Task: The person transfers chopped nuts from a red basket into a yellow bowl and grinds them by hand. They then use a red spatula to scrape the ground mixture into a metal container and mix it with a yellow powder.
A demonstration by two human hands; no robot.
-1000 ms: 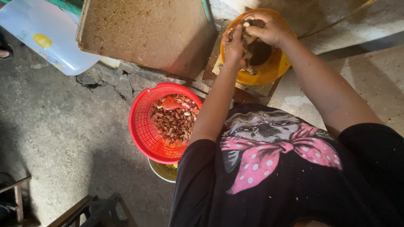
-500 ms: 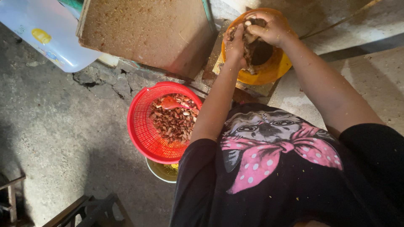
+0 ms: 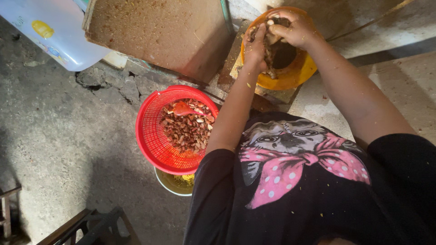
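Note:
Both my hands reach into an orange funnel-shaped bowl [image 3: 295,77] holding brown nuts at the top of the head view. My left hand [image 3: 256,45] presses on the nuts at the bowl's left rim. My right hand [image 3: 293,28] curls over a clump of nuts at the far rim. Below and to the left, a red plastic basket [image 3: 152,136] holds more brown nuts and a small red scoop [image 3: 184,109]. The basket rests on a pale bowl [image 3: 175,186].
A flat brown board [image 3: 159,31] leans behind the basket. A pale blue plastic container [image 3: 50,31] lies at the top left on rough concrete. A dark frame [image 3: 91,227] stands at the bottom left. A concrete slab [image 3: 408,90] runs along the right.
My hands stay in the orange bowl, shifting slightly among the nuts. The view has drifted a little.

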